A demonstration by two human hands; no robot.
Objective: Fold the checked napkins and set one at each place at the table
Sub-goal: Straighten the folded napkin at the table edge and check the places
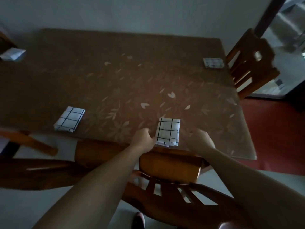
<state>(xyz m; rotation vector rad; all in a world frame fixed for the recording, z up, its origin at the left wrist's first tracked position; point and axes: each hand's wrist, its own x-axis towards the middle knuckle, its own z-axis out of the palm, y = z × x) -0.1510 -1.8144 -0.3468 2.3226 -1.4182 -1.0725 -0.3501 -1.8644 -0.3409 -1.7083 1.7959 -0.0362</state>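
A folded white napkin with black checks (168, 132) lies at the near edge of the table (115, 76), in front of a wooden chair (170, 167). My left hand (143, 138) touches its lower left corner, fingers curled onto the edge. My right hand (202, 138) rests on the cloth just right of the napkin, apart from it and holding nothing. A second folded napkin (69, 119) sits at the near left place. A third napkin (212, 63) lies at the right end, and a fourth napkin (12, 54) at the far left end.
The table wears a brown flowered cloth. A wooden chair (250, 61) stands at the right end, and another chair (41, 172) is near left. A dark post (267, 14) rises at the back right. Red floor (277, 134) lies to the right.
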